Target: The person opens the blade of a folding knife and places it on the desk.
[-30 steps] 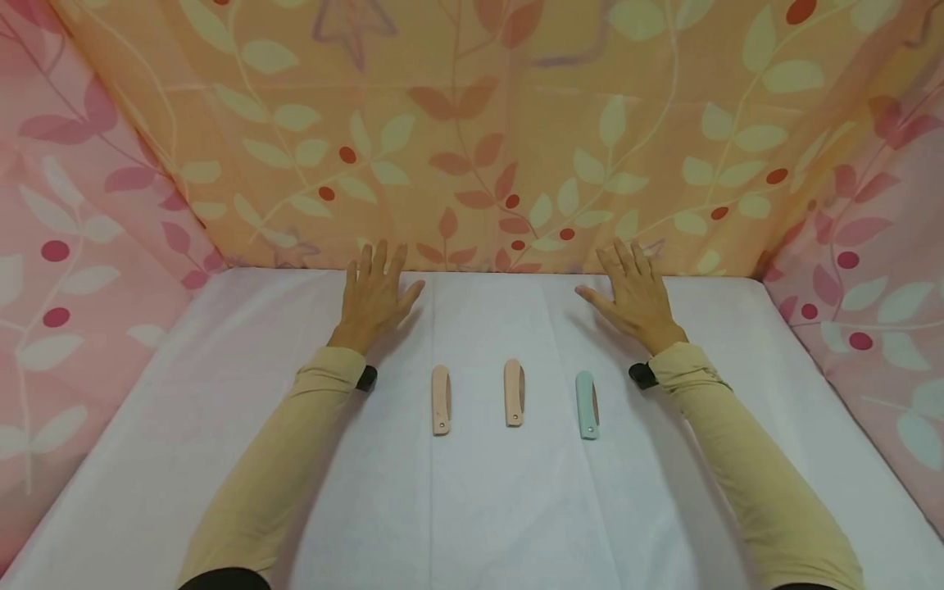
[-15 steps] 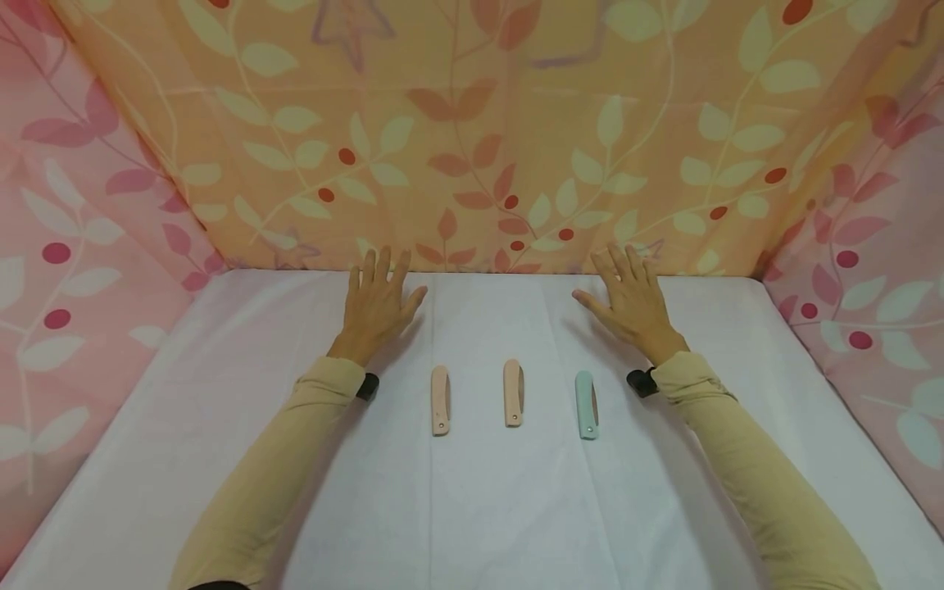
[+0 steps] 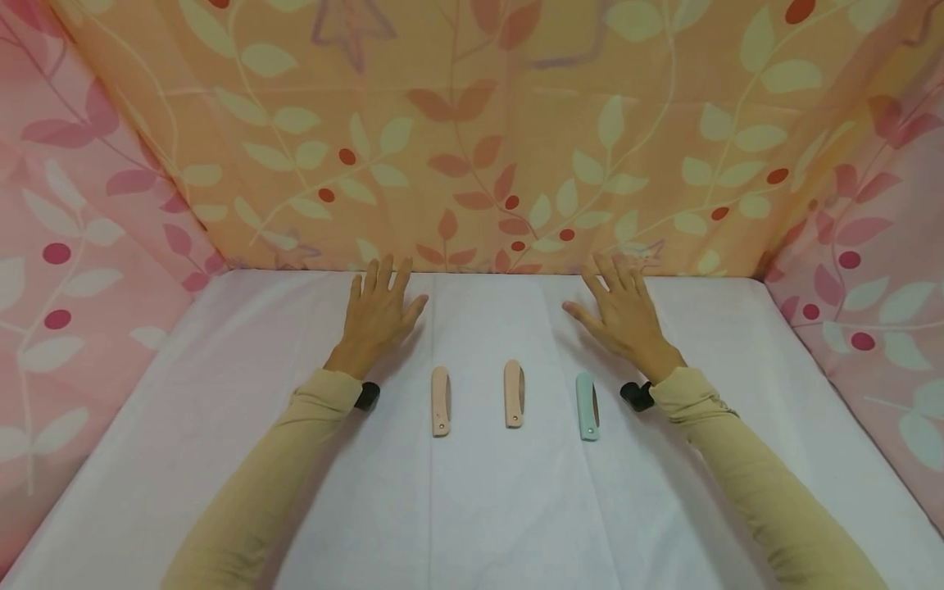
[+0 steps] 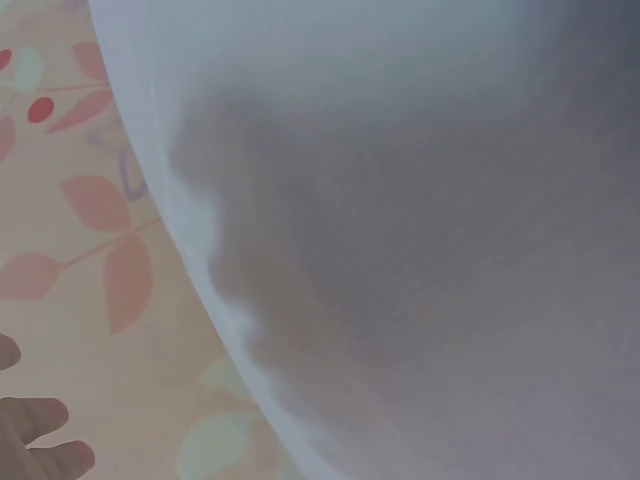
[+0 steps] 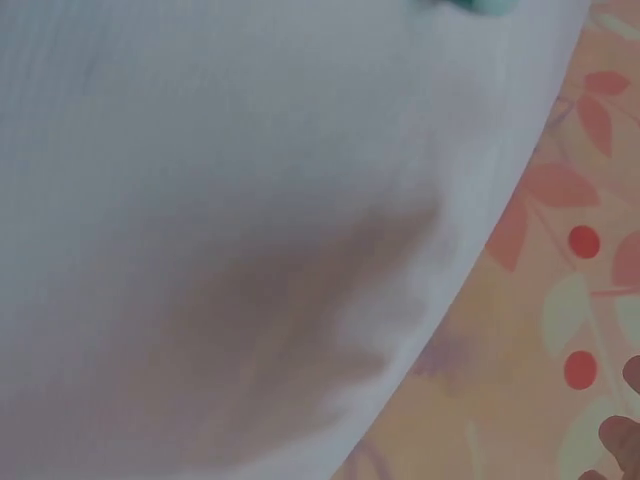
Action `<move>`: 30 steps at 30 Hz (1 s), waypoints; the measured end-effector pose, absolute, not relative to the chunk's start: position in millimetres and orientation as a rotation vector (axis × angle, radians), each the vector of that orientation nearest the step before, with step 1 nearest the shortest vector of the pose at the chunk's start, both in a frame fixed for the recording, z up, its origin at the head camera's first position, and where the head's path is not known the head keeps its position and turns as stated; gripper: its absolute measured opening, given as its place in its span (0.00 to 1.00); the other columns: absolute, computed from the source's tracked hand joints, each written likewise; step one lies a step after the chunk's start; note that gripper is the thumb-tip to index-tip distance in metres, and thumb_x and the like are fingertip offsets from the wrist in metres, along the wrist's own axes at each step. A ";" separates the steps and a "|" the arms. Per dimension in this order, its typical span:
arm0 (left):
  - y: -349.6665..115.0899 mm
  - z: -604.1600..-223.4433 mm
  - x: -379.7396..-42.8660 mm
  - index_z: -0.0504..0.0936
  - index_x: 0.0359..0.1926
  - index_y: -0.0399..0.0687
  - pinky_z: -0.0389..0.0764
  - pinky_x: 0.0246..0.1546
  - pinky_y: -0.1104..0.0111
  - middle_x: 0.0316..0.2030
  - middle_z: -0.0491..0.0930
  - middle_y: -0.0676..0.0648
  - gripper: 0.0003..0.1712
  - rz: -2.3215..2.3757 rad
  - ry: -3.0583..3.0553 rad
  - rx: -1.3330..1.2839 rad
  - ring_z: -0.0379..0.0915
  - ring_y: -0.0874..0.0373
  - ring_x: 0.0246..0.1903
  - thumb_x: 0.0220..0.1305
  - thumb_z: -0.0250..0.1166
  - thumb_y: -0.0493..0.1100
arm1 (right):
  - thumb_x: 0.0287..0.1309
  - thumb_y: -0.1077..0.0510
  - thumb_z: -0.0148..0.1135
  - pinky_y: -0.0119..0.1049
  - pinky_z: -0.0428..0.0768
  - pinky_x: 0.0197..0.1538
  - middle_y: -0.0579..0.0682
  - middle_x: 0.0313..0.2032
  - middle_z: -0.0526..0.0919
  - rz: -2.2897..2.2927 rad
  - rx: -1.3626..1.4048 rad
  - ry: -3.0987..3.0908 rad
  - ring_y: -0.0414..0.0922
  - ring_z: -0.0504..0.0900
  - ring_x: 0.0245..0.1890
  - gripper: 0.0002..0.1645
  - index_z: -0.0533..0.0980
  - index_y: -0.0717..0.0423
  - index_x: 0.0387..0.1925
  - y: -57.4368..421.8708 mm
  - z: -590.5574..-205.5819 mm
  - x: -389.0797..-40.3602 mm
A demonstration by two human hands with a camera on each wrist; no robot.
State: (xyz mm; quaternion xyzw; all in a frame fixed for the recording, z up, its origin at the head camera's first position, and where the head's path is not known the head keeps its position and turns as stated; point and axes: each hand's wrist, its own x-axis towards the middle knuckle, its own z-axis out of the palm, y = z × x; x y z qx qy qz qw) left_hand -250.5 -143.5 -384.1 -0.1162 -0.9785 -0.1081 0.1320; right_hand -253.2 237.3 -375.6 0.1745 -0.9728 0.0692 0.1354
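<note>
Three folded knives with riveted ends lie in a spaced row on the white tabletop in the head view. The left knife and the middle knife are beige; the right knife is mint green. Beyond the row to the left, my left hand hovers with fingers spread, holding nothing. My right hand is likewise spread and bare, up and right of the mint knife. Only fingertips show in the left wrist view. A blurred bit of the mint knife enters the right wrist view's top.
A white cloth with fold creases covers the table. An orange leaf-patterned curtain stands along the far edge, and pink patterned panels flank both sides. Black wrist cameras sit at the cuffs of the tan sleeves.
Both hands have drawn back slightly from the curtain toward the body, and the right one has shifted a little leftward. The knives have stayed in place.
</note>
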 end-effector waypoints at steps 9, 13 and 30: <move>-140.1 -382.6 -240.5 0.52 0.78 0.48 0.49 0.72 0.40 0.76 0.50 0.35 0.40 -0.291 -2.863 -0.351 0.45 0.37 0.76 0.74 0.48 0.62 | 0.68 0.33 0.50 0.63 0.44 0.75 0.59 0.77 0.50 0.275 0.533 -2.825 0.63 0.46 0.77 0.46 0.56 0.54 0.76 226.2 -375.0 -240.4; -139.0 -382.8 -236.5 0.53 0.77 0.48 0.50 0.72 0.39 0.76 0.52 0.35 0.40 -0.270 -2.851 -0.362 0.47 0.37 0.75 0.74 0.48 0.62 | 0.68 0.33 0.50 0.63 0.46 0.75 0.59 0.78 0.48 0.283 0.538 -2.834 0.63 0.46 0.77 0.46 0.56 0.54 0.76 220.8 -374.4 -234.3; -138.7 -384.5 -218.2 0.56 0.76 0.48 0.54 0.71 0.40 0.74 0.57 0.34 0.39 -0.277 -2.840 -0.377 0.53 0.36 0.73 0.73 0.51 0.60 | 0.66 0.32 0.53 0.62 0.45 0.75 0.57 0.78 0.49 0.408 0.631 -2.824 0.60 0.42 0.79 0.47 0.57 0.53 0.75 194.9 -372.8 -213.9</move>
